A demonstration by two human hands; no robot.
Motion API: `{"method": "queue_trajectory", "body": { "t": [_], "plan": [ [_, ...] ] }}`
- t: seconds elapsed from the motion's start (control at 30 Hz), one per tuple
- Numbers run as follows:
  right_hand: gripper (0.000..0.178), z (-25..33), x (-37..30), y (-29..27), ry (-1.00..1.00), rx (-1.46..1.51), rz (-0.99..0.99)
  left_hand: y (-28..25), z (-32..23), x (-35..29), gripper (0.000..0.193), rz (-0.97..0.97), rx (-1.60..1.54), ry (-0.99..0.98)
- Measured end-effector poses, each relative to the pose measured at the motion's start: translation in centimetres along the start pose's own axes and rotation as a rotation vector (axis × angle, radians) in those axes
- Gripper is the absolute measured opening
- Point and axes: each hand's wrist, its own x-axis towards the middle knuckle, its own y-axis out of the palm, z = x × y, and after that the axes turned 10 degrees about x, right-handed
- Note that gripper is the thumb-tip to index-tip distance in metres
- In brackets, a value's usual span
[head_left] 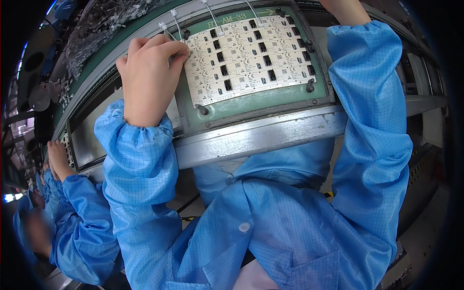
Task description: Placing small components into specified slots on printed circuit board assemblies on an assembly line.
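Note:
A panel of white circuit boards (241,63) with rows of black components lies in a green fixture plate (227,112). At the panel's left edge is my left hand (150,75), its fingers bent and the thumb and forefinger pinched together. Whatever may be between those fingertips is too small or hidden to make out. My right hand (344,9) reaches past the far right of the fixture, and its fingers lie outside the picture. White leads with plugs (176,20) stand along the panel's far edge, several of them near my left fingertips.
A metal rail (261,137) runs along the near side of the fixture. Dark knobs (202,109) stick up around the panel. Beyond the fixture, clear plastic bags and loose white parts (108,34) are heaped. On the left, a co-worker in a blue sleeve (89,208) works at the same line.

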Motion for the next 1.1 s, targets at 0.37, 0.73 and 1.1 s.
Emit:
{"method": "queue_trajectory", "body": {
  "t": [0.37, 0.73, 1.1],
  "plan": [
    [0.016, 0.3, -0.9, -1.2, -0.046, 0.103, 0.053, 0.0, -0.6, -0.4, 0.006, -0.016, -0.17, -0.137],
    [0.012, -1.6, -2.3, 0.7, -0.066, 0.128, 0.146, -1.8, -0.7, -1.1, 0.019, 0.106, -0.123, -0.015],
    [0.011, -2.0, -6.2, 4.0, -0.273, -0.28, 0.195, 6.5, 5.3, 20.4, 0.023, 0.023, -0.152, -0.074]
  ]
}}
